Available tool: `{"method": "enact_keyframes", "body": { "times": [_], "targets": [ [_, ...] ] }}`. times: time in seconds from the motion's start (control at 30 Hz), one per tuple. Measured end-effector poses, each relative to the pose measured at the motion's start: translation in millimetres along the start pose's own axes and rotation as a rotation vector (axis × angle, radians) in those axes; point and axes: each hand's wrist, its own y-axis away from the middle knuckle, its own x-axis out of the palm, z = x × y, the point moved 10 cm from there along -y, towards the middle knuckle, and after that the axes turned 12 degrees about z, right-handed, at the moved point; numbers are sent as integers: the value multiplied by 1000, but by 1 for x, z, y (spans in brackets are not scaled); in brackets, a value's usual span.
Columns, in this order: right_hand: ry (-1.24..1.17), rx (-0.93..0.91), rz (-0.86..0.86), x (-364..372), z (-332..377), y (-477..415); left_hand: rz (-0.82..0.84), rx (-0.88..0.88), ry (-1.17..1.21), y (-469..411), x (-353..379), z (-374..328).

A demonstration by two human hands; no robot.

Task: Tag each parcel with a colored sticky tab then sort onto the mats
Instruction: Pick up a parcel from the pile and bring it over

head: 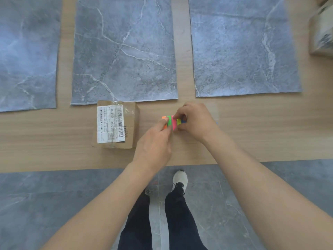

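Parcel count: one brown box in clear view, lying flat on the table with a white barcode label facing up. Its far end meets the near edge of the middle mat, and most of the box sits on bare wood. A blurred stack at the far right edge looks like more cardboard; how many pieces it holds cannot be told. Mat count: three, grey with marble veining, side by side across the table: left mat, cut off by the frame, the middle mat, and right mat. None carries anything. Tabs: one small set, five colour strips visible in a row: orange, green, pink, yellow, blue. The set is held between both hands just right of the parcel; whether it touches the wood cannot be told. Left hand: back up, thumb and forefinger pinching the orange and green end. Right hand: knuckles up, fingers curled in over the yellow and blue end, gripping it. Both forearms are bare and reach in from the near edge. Below the table: grey floor, dark trousers, one white shoe.
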Motion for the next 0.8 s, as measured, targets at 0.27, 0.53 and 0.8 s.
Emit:
{"method": "enact_keyframes", "body": {
  "times": [0.27,0.53,0.8],
  "targets": [
    [22,37,86,-1,0,-11,-66,46,-12,-5,0,2],
    [164,-212,120,10,23,5,-79,58,2,-2,-3,4],
    [50,-253,11,1,18,5,-65,112,15,2,5,5]
  ]
}}
